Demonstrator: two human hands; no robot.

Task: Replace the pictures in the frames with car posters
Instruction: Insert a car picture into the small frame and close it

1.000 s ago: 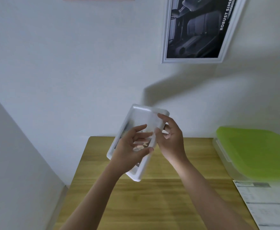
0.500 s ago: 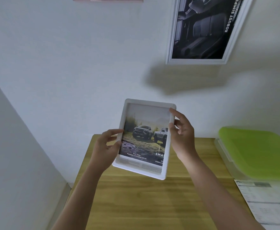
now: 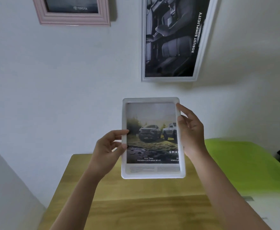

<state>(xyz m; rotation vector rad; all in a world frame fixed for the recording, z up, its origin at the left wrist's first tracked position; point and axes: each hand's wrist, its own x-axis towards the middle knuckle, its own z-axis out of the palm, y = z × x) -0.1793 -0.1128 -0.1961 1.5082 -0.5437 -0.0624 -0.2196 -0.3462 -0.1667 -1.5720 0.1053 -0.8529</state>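
- Left hand (image 3: 108, 146): thumb and fingers pinch the left edge of the white rectangular picture frame (image 3: 153, 175).
- Right hand (image 3: 191, 132): fingers curled round its right edge.
- Frame: centre of view, upright, showing an off-road car poster (image 3: 150, 136), above the wooden table (image 3: 136, 205).

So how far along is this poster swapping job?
Two wall frames, the pink frame and the white frame, already show car prints. The left hand and right hand hold a third frame, truck poster fitted. Hanging it likely remains.

Single head-worn view; forward toward wall (image 3: 69, 80); hands-close
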